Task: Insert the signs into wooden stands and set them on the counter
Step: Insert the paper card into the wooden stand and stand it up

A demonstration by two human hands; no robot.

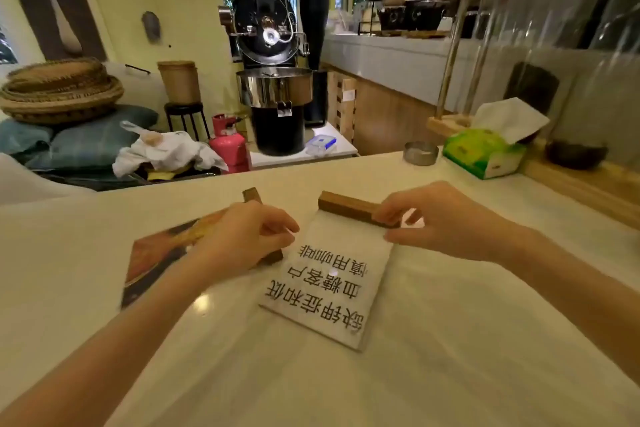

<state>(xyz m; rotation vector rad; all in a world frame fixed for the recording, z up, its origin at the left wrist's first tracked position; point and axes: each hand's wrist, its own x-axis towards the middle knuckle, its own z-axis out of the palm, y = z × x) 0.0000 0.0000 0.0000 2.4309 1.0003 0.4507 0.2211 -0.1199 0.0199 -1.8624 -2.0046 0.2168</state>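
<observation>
On the pale, glossy counter (450,340) a white rectangular sign printed with black characters (329,291) lies flat, its far edge meeting a brown wooden block stand (349,208). The right hand (446,222) has its grip closed on the near end of that stand, thumb below and fingers above, while the sign's far edge appears to sit at or in the slot; how deep it is seated cannot be told. The left hand (242,236) is curled over a second brown wooden stand (256,218), which lies across the edge of a dark orange-and-brown picture sign (156,260) lying flat to the left. The main risk looks to be a half-seated sign: if the white one is lifted upright by the stand alone, it could slip out or tip over on the slick surface. Pushing at an angle could jam the edge in the slot. With each hand on a different stand, neither sign is braced, so either may slide.
</observation>
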